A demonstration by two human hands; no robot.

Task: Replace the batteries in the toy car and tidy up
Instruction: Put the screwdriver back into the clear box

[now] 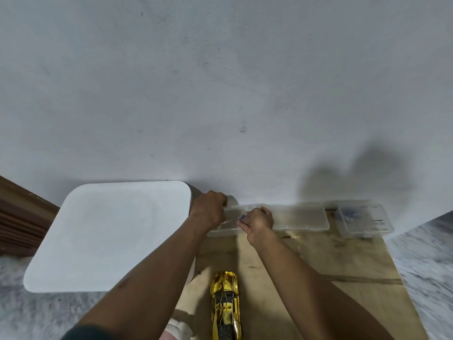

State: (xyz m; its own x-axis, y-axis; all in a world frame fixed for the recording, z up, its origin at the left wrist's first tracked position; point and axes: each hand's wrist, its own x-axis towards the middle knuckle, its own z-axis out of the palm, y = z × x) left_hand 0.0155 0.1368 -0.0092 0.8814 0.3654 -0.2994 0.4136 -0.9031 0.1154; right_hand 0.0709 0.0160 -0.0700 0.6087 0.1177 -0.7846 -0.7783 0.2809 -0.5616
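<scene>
A shiny gold toy car (226,305) lies on the wooden board (318,261) near the bottom edge, nose pointing away from me. At the far edge of the board, against the wall, sits a long clear plastic box (299,217). My left hand (208,212) grips that box's left end, fingers curled over its far rim. My right hand (257,222) is over the box beside it, fingertips pinched on a small thin thing near the lid that is too blurred to name. No batteries are visible.
A second, smaller clear box (365,220) with small dark items stands at the board's far right corner. A white square stool top (110,236) is on the left, touching the wall. A grey wall rises behind; speckled floor surrounds the board.
</scene>
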